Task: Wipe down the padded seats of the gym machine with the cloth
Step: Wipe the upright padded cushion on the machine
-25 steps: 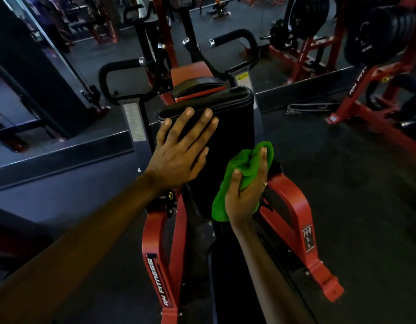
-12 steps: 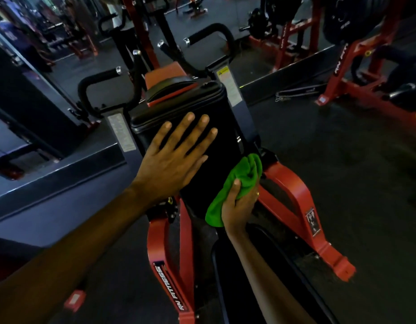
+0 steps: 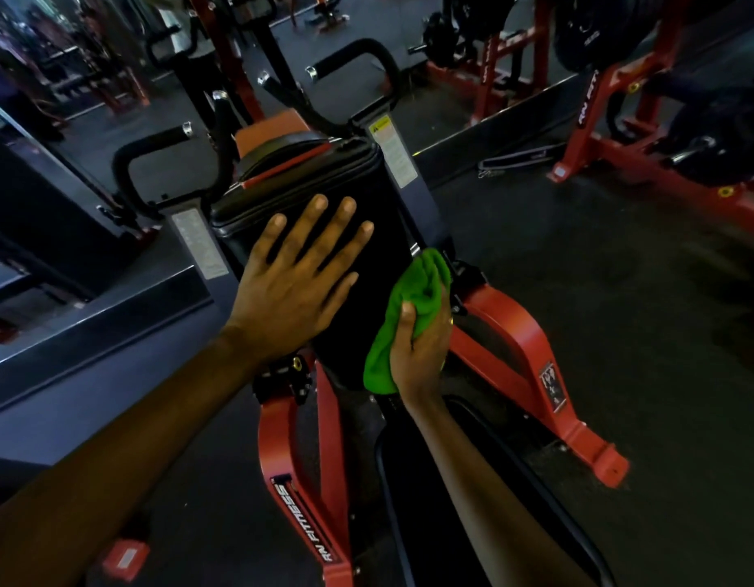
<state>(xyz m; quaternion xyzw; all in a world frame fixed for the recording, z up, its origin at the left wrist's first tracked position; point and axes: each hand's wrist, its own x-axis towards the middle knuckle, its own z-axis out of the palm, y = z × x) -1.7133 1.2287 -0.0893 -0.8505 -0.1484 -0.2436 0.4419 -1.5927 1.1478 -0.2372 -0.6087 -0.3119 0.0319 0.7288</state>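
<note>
A black upright chest pad [image 3: 379, 213] stands on a red-framed gym machine [image 3: 519, 332]. My left hand [image 3: 295, 286] lies flat on the pad's face, fingers spread, holding nothing. My right hand [image 3: 422, 349] is closed on a bunched green cloth [image 3: 413, 298] and presses it against the pad's lower right edge. A long black padded seat [image 3: 430, 502] runs below, toward me, partly hidden by my right forearm.
Black curved handles [image 3: 358, 57] rise behind the pad, with white label plates at each side. A red weight rack [image 3: 599, 133] with black plates stands at the right. A mirror wall with a dark sill lies to the left. The floor is dark rubber.
My right hand has slid the green cloth down the right side of the pad. My left hand stays flat on the pad. The view has shifted a little.
</note>
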